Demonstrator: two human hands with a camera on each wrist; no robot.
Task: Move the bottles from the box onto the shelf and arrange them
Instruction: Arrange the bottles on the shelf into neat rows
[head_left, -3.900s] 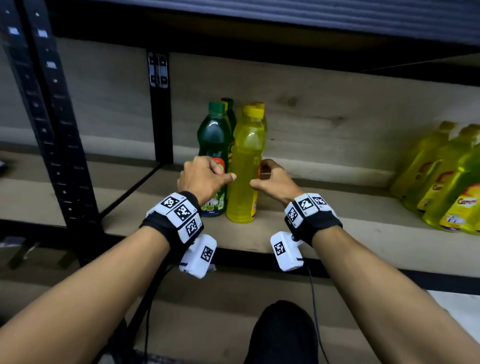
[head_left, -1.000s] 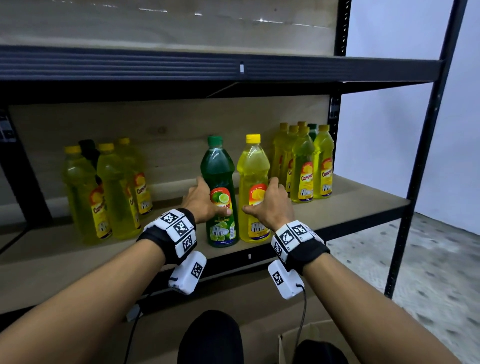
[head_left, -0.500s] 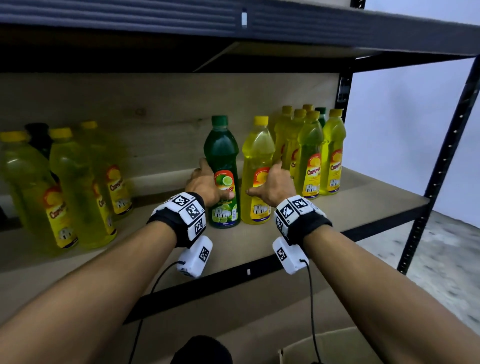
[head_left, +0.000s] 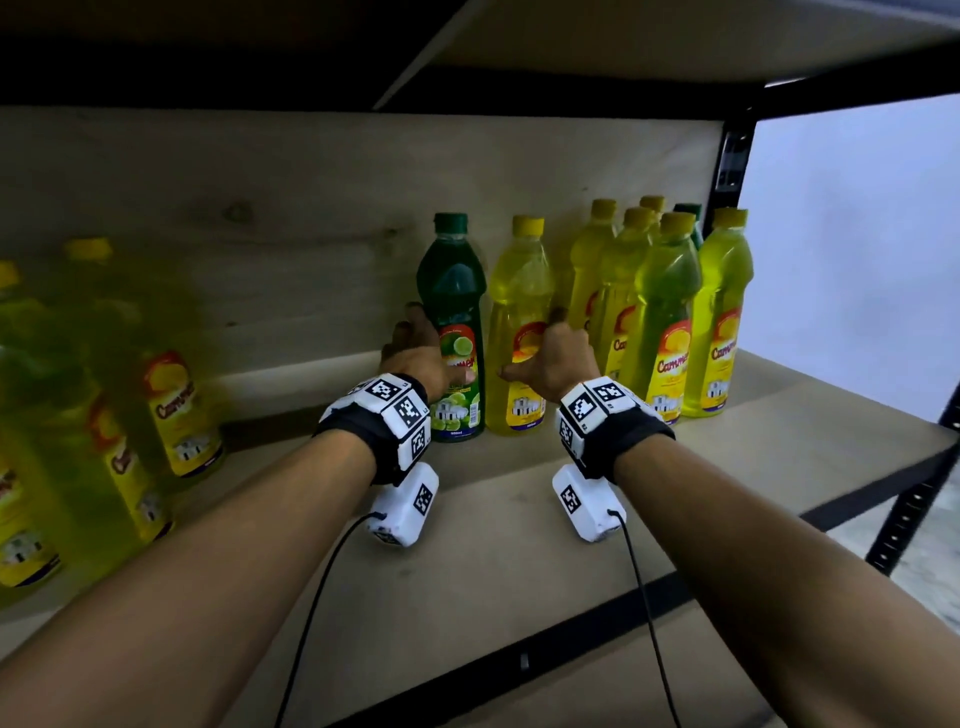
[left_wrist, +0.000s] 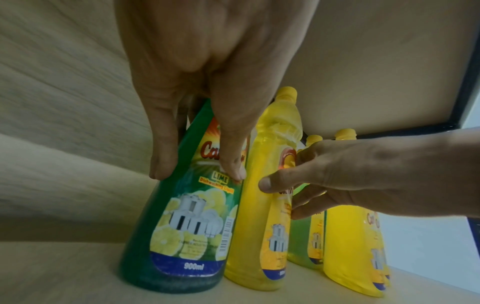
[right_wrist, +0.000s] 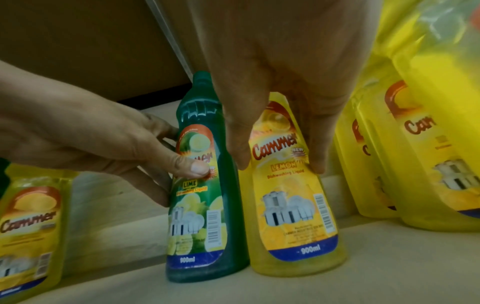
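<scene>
A green lime bottle (head_left: 453, 291) and a yellow lemon bottle (head_left: 519, 291) stand upright side by side on the wooden shelf (head_left: 519, 519). My left hand (head_left: 415, 353) grips the green bottle (left_wrist: 187, 226) at its label, thumb in front and fingers behind. Around the yellow bottle (right_wrist: 293, 205) my right hand (head_left: 556, 358) is wrapped the same way. In the right wrist view the green bottle (right_wrist: 205, 205) touches the yellow one, and both bases rest on the shelf board. The box is not in view.
A cluster of yellow bottles (head_left: 670, 312) with one green bottle behind stands just right of the held pair. More yellow bottles (head_left: 119, 415), blurred, stand at the left. A black upright (head_left: 732, 156) marks the shelf's right end, and an upper shelf board (head_left: 623, 41) hangs overhead.
Both hands have carried the green and yellow bottles to the right and pushed them deeper onto the shelf, next to the right-hand cluster. The grips are unchanged.
</scene>
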